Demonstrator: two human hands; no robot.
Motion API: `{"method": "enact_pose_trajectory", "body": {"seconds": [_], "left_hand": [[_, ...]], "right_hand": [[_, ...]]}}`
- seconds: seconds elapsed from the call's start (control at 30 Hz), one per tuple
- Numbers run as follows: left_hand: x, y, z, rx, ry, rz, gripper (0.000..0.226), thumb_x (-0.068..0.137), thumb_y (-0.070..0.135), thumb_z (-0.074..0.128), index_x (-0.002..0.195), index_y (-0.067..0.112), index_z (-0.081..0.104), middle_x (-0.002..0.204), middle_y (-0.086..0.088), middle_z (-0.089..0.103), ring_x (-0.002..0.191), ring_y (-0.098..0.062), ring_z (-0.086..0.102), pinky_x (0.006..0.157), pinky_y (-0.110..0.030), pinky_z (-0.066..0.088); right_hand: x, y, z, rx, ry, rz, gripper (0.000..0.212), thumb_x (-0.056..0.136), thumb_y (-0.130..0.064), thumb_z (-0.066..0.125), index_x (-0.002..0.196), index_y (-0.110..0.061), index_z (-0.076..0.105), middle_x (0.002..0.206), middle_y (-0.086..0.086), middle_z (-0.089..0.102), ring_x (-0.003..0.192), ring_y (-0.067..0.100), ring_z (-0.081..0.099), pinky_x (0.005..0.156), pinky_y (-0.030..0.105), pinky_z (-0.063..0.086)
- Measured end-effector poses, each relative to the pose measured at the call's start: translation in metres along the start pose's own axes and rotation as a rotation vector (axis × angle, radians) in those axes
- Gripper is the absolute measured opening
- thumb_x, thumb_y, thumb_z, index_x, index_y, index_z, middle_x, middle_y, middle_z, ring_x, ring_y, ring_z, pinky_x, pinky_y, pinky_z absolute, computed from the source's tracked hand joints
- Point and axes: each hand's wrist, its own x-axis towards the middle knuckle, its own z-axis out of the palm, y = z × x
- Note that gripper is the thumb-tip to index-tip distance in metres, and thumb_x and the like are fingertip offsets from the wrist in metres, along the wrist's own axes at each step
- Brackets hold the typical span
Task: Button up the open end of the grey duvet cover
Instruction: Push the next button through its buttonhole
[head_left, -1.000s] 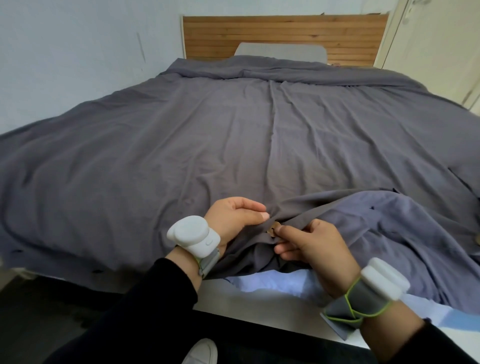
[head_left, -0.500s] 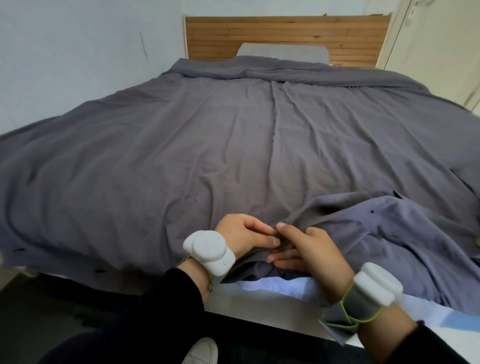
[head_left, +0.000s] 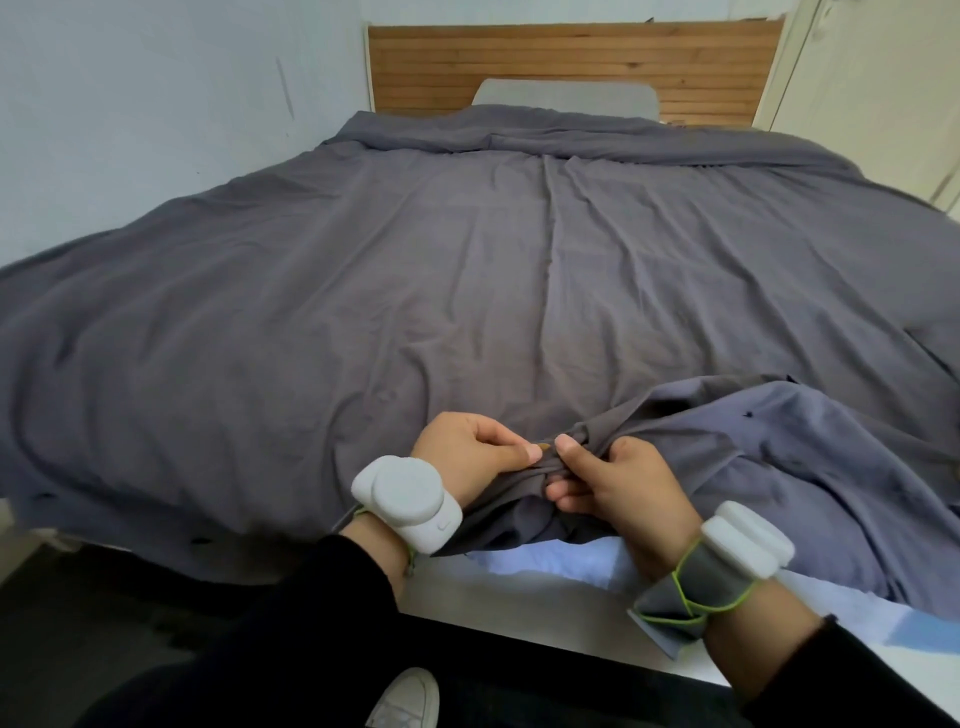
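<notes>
Two hands (head_left: 470, 457) (head_left: 618, 486) pinching duvet cover (head_left: 363, 291)

button (head_left: 544, 446) mostly hidden by thumbs; shoe (head_left: 404, 699) cut off below

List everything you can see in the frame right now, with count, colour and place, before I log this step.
duvet cover: one, grey, spread over the whole bed, near right edge folded back
button: one, brown, barely showing between the two thumbs at the near hem
headboard: one, slatted wood, far end of the bed
pillow: one, light grey, against the headboard
sheet: one, pale blue, showing under the lifted hem
shoe: one, white, on the dark floor at the bottom edge
wrist devices: two, white, one on each wrist
left hand: pinching the hem at the button
right hand: gripping bunched fabric beside it
</notes>
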Motion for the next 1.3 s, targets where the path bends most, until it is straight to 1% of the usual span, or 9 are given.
{"method": "enact_pose_trajectory", "body": {"seconds": [0.1, 0.17, 0.23, 0.4, 0.6, 0.73, 0.93, 1.13, 1.3], "left_hand": [[0.001, 0.004, 0.003, -0.058, 0.029, 0.013, 0.006, 0.074, 0.017, 0.075, 0.074, 0.011, 0.075, 0.060, 0.007, 0.072, 0.058, -0.001, 0.065, 0.060, -0.008, 0.049], [0.002, 0.010, 0.004, -0.191, 0.020, -0.050, 0.008, 0.077, 0.012, 0.072, 0.077, 0.005, 0.073, 0.071, -0.004, 0.073, 0.069, -0.011, 0.068, 0.073, -0.018, 0.055], [0.003, 0.017, 0.003, -0.341, -0.047, -0.153, 0.008, 0.081, 0.011, 0.067, 0.076, 0.007, 0.072, 0.078, -0.009, 0.072, 0.074, -0.018, 0.067, 0.083, -0.028, 0.053], [0.008, 0.020, -0.005, -0.477, -0.236, -0.364, 0.012, 0.084, 0.018, 0.063, 0.089, 0.011, 0.070, 0.082, -0.003, 0.067, 0.083, -0.016, 0.061, 0.089, -0.026, 0.049], [0.010, 0.016, -0.013, -0.052, -0.121, -0.010, 0.018, 0.077, 0.033, 0.071, 0.080, 0.015, 0.071, 0.073, -0.001, 0.070, 0.050, -0.005, 0.055, 0.048, -0.014, 0.045], [0.005, 0.013, -0.040, 0.262, -0.228, 0.138, 0.022, 0.057, 0.034, 0.086, 0.069, 0.023, 0.071, 0.059, 0.009, 0.068, 0.052, 0.002, 0.058, 0.055, -0.007, 0.044], [-0.007, -0.005, -0.084, 0.676, -0.229, 0.172, 0.015, 0.061, 0.027, 0.084, 0.065, 0.030, 0.070, 0.053, 0.017, 0.065, 0.047, 0.008, 0.055, 0.051, -0.002, 0.037], [-0.022, -0.002, -0.108, 0.569, -0.089, 0.257, 0.009, 0.077, 0.025, 0.072, 0.069, 0.024, 0.068, 0.056, 0.011, 0.065, 0.052, 0.007, 0.057, 0.056, -0.002, 0.039], [-0.032, 0.024, -0.108, 0.377, 0.349, 0.553, 0.011, 0.087, 0.024, 0.058, 0.077, 0.024, 0.053, 0.063, 0.013, 0.057, 0.061, 0.009, 0.053, 0.060, -0.002, 0.035]], "right_hand": [[0.002, -0.004, 0.000, 0.008, -0.006, -0.013, 0.029, 0.091, -0.021, 0.059, 0.077, 0.004, 0.066, 0.046, 0.003, 0.065, 0.040, 0.007, 0.059, 0.044, 0.015, 0.049], [0.002, -0.008, -0.002, 0.022, -0.030, -0.021, 0.030, 0.091, -0.021, 0.060, 0.071, 0.001, 0.066, 0.045, 0.002, 0.064, 0.039, 0.006, 0.058, 0.043, 0.014, 0.048], [0.000, -0.010, -0.003, 0.010, -0.067, -0.028, 0.033, 0.090, -0.023, 0.060, 0.065, -0.003, 0.068, 0.046, 0.002, 0.064, 0.040, 0.006, 0.058, 0.044, 0.014, 0.049], [-0.002, -0.011, -0.004, 0.031, -0.122, -0.047, 0.024, 0.088, -0.020, 0.063, 0.069, -0.007, 0.072, 0.057, 0.005, 0.071, 0.049, 0.008, 0.065, 0.049, 0.015, 0.051], [-0.004, -0.014, -0.002, 0.131, -0.149, -0.019, 0.020, 0.094, -0.016, 0.055, 0.092, -0.003, 0.069, 0.077, 0.006, 0.077, 0.070, 0.013, 0.074, 0.057, 0.018, 0.055], [-0.002, -0.026, -0.004, 0.285, -0.105, -0.008, 0.020, 0.094, -0.013, 0.052, 0.091, 0.001, 0.066, 0.071, 0.006, 0.074, 0.062, 0.013, 0.072, 0.057, 0.020, 0.058], [-0.006, -0.035, -0.002, 0.318, -0.086, -0.031, 0.016, 0.094, -0.010, 0.052, 0.091, 0.001, 0.063, 0.068, 0.006, 0.070, 0.056, 0.012, 0.070, 0.053, 0.019, 0.057], [-0.004, -0.050, 0.004, 0.390, -0.047, -0.079, 0.014, 0.094, -0.009, 0.050, 0.092, -0.002, 0.062, 0.061, -0.001, 0.071, 0.054, 0.009, 0.069, 0.054, 0.018, 0.057], [-0.002, -0.084, 0.012, 0.515, -0.040, -0.210, 0.016, 0.094, -0.010, 0.049, 0.082, -0.010, 0.060, 0.054, -0.004, 0.068, 0.053, 0.004, 0.067, 0.053, 0.015, 0.055]]}}
